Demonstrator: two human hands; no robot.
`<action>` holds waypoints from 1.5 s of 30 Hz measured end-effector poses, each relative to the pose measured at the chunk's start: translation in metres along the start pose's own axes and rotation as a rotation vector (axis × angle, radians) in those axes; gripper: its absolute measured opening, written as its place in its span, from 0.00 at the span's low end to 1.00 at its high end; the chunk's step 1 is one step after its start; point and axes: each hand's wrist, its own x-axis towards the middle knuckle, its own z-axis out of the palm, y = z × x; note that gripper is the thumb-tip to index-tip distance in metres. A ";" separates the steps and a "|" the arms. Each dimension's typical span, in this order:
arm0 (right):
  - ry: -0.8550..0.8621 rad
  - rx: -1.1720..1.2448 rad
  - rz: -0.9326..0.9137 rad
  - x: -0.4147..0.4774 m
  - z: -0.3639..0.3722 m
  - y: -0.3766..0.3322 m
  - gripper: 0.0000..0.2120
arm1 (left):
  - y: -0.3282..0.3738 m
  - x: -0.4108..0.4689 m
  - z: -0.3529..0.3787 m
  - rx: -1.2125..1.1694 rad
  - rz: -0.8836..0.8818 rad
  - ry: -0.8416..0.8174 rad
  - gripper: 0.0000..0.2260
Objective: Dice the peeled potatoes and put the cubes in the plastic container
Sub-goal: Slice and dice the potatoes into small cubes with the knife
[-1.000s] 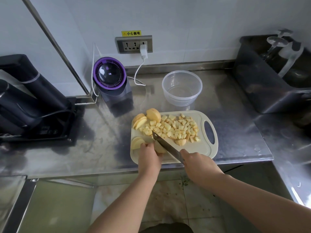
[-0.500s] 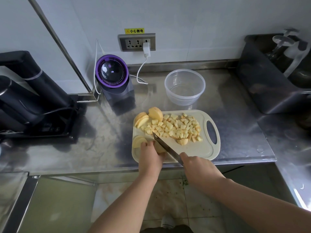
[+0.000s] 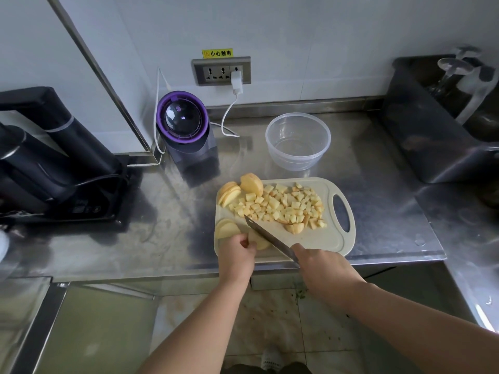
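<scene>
While pinning the firm, likely slippery potato (image 3: 259, 242) under curled left hand (image 3: 237, 253), with right hand (image 3: 322, 269) gripping knife (image 3: 270, 236), keep cut face down.

Soft, fairly bright, even light casts only weak shadows, the steel counter (image 3: 378, 201) shows dull smeared reflections with a small glare streak near right, the centre is sharp, and wide-angle distortion bows the metal wall strip (image 3: 103, 76) at left.

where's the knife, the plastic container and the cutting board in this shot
knife (image 3: 267, 236): head view, middle of the blade
plastic container (image 3: 297, 161): head view, near wall
cutting board (image 3: 316, 238): head view, bare patch near the front edge
</scene>
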 end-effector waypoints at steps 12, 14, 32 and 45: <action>0.009 -0.062 -0.070 -0.001 -0.005 0.003 0.20 | 0.005 0.008 0.001 -0.157 -0.117 -0.005 0.09; 0.000 -0.067 -0.073 -0.002 -0.002 0.001 0.20 | 0.006 0.008 0.001 -0.160 -0.129 -0.002 0.09; 0.019 -0.054 -0.042 -0.010 -0.016 -0.016 0.18 | 0.000 0.013 0.000 -0.170 -0.158 0.006 0.03; -0.038 -0.132 -0.064 -0.010 -0.012 -0.023 0.19 | 0.002 0.011 -0.001 -0.180 -0.147 0.003 0.03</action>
